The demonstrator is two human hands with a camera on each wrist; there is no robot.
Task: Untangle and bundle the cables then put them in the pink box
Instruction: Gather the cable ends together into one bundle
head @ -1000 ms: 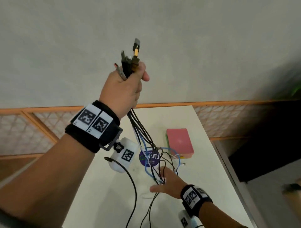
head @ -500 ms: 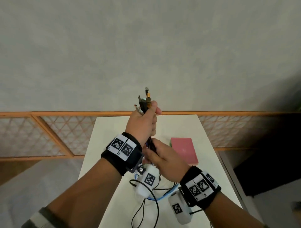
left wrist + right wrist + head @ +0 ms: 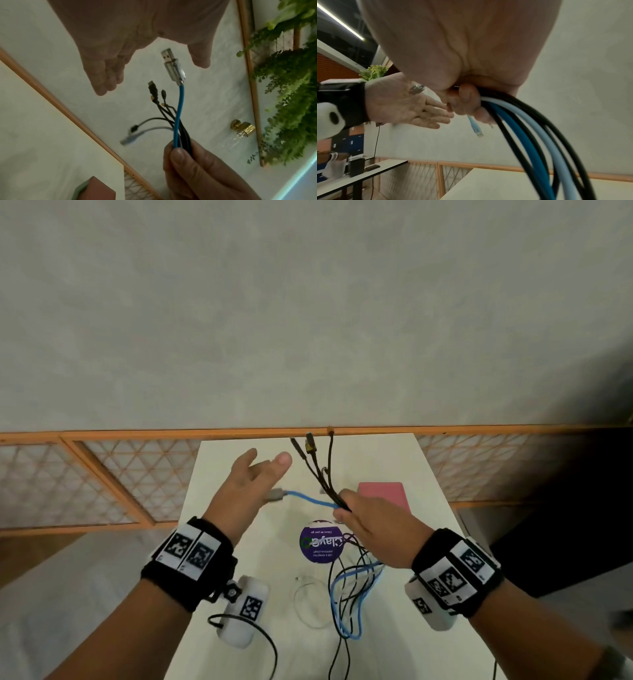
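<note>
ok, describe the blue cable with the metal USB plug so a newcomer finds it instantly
Start at the white table, then the right hand gripping a cable bundle above it. The blue cable sticks out sideways toward the open left hand. It alone is bright blue with a chunky silver USB plug; its neighbours are thin and black or pale blue.
</note>
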